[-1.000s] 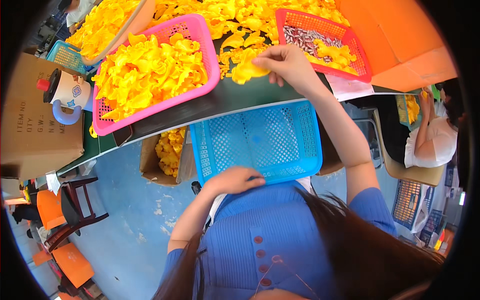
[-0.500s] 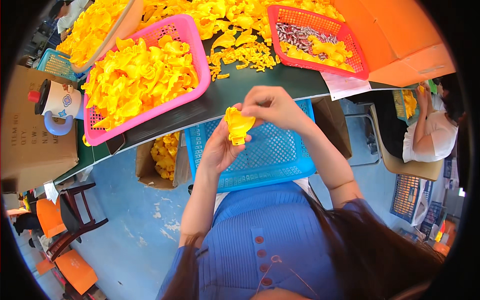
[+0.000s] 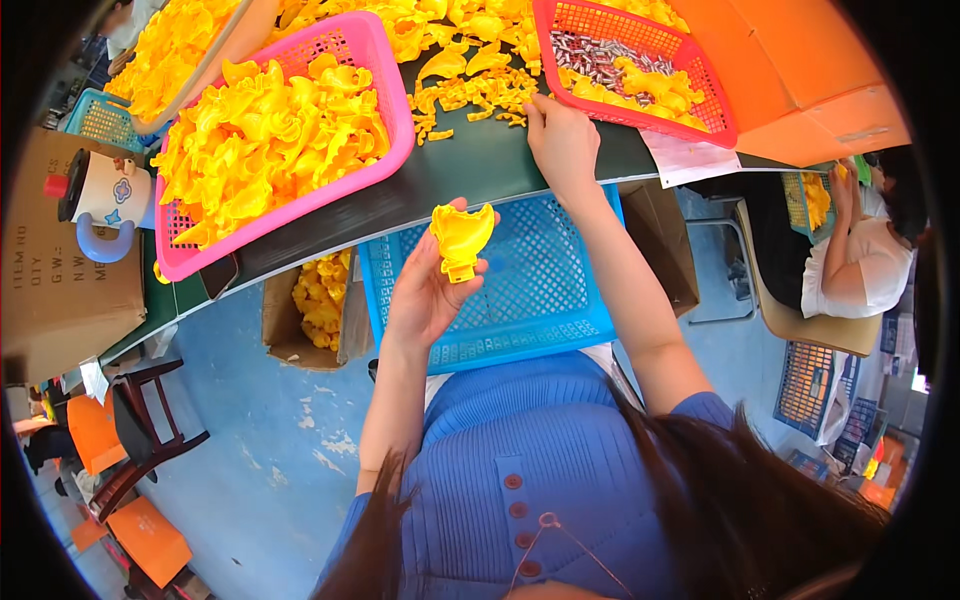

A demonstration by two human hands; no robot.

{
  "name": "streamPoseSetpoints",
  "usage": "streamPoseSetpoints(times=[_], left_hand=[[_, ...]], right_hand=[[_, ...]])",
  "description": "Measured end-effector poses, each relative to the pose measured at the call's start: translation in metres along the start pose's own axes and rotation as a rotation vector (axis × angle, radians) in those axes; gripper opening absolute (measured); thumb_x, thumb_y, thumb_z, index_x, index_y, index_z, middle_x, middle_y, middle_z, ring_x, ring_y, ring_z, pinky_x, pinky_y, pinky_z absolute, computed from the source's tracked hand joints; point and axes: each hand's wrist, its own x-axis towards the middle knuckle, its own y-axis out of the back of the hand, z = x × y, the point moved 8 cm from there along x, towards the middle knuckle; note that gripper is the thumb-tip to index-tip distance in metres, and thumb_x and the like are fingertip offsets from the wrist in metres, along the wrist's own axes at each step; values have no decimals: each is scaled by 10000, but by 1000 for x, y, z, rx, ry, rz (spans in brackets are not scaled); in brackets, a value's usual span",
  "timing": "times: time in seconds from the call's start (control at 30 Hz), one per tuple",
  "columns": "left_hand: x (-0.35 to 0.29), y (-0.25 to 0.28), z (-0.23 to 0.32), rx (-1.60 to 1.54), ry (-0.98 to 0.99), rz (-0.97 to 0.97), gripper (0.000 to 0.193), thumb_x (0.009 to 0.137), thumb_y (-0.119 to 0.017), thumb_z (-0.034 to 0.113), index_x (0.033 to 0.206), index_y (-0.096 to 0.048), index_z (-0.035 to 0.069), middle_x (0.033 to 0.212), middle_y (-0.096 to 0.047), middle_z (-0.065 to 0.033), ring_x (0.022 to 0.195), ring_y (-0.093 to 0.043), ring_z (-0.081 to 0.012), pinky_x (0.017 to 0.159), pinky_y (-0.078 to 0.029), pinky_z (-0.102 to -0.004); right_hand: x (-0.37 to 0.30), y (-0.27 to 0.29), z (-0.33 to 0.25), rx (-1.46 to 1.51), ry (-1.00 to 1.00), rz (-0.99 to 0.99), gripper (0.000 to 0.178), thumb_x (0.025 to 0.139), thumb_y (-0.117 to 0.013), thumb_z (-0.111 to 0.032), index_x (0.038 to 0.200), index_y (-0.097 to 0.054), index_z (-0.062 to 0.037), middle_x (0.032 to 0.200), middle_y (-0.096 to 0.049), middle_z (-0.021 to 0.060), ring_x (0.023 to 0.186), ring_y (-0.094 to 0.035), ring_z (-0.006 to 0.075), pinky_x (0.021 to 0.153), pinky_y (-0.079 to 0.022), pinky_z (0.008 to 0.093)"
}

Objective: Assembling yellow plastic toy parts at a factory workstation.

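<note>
My left hand point(image 3: 425, 300) holds up a yellow plastic shell piece point(image 3: 462, 240), curved with a small square tab at its bottom, above the blue basket point(image 3: 470, 345). My right hand point(image 3: 565, 148) has reached over the dark green table point(image 3: 470, 165), its thumb and fingers bent together at the edge of a pile of small yellow plastic pieces point(image 3: 485, 92). What the right fingertips pinch, if anything, cannot be made out. Just right of that hand stands a red basket point(image 3: 712, 95) with small silvery cylinders point(image 3: 600, 65) and some yellow shell pieces point(image 3: 655, 88).
A pink basket point(image 3: 400, 100) heaped with yellow shells stands at the left, beside a mug point(image 3: 105, 195) and a carton point(image 3: 60, 290). An orange box point(image 3: 790, 80) fills the back right. Under the table is a cardboard box point(image 3: 285, 330). Another person point(image 3: 860, 250) sits at right.
My right hand has left the shell piece and moved forward to the small yellow pieces on the table. My left hand still holds the shell, turned slightly and fully exposed.
</note>
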Motion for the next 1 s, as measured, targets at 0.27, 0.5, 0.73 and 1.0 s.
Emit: streamPoseSetpoints(times=[0.27, 0.5, 0.73, 1.0], left_hand=[[-1, -5, 0, -64, -12, -18, 457, 948, -422, 254, 1338, -305, 46, 1287, -419, -218, 867, -634, -239, 715, -570, -294], [-4, 6, 2, 91, -86, 97, 446, 942, -439, 273, 1295, -369, 9, 1186, -516, -163, 840, -639, -213, 706, -569, -273], [0, 7, -11, 173, -56, 196, 429, 935, -454, 282, 1256, -411, 0, 1090, -567, -140, 821, -646, -207, 684, -571, -257], [0, 13, -15, 146, -57, 257, 399, 938, -451, 280, 1196, -430, -24, 1026, -590, -138, 801, -650, -207, 676, -573, -256]], right_hand=[[-11, 16, -6, 242, 122, 123, 109, 749, -657, -114, 837, -649, -49, 661, -569, 84, 555, -546, 207, 533, -439, 295], [-55, 45, -41, 1105, -118, -286, 127, 795, -609, 9, 917, -637, -12, 918, -552, 17, 709, -506, 86, 670, -445, 230], [-72, 45, -39, 1169, -216, -413, 140, 802, -624, -6, 938, -603, 18, 907, -652, 103, 865, -618, 134, 798, -478, 250], [-84, 39, -41, 1237, -275, -410, 66, 772, -655, -5, 822, -621, 18, 878, -673, 104, 850, -629, 140, 781, -502, 263]])
